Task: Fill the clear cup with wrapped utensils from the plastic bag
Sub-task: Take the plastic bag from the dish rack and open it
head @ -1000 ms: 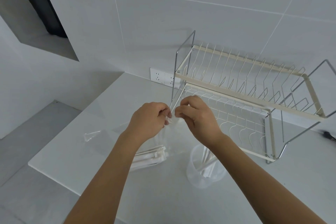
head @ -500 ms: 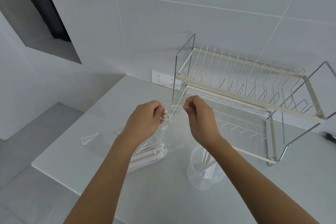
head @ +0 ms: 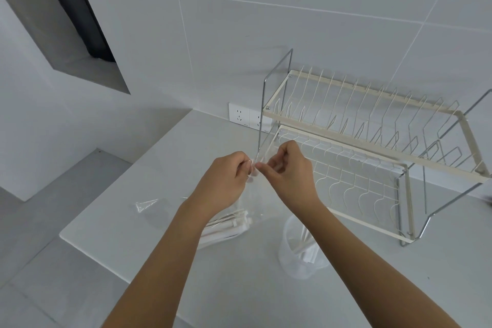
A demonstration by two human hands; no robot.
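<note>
Both hands are raised over the white counter (head: 149,245), close together and almost touching at the fingertips. The left hand (head: 229,181) is closed in a pinch on the upper edge of the plastic bag (head: 253,202); the right hand (head: 290,173) pinches the same edge from the other side, thumb and forefinger pressed together, remaining fingers curled. The bag hangs slack from the two grips — its film is clear and hard to trace, and whether its mouth is parted cannot be told. Its lower end rests on the counter, where a bundle of wrapped utensils (head: 226,229) lies inside it, partly hidden by the left forearm.

The clear cup (head: 300,253) stands upright on the counter to the right of the bag, below the right forearm, with several wrapped utensils already leaning inside it. A small scrap of clear film (head: 145,205) lies on the counter to the left of the bag. Behind the hands stands a two-tier wire dish rack (head: 372,138) — nothing on it. A wall socket (head: 249,117) sits just left of the rack
</note>
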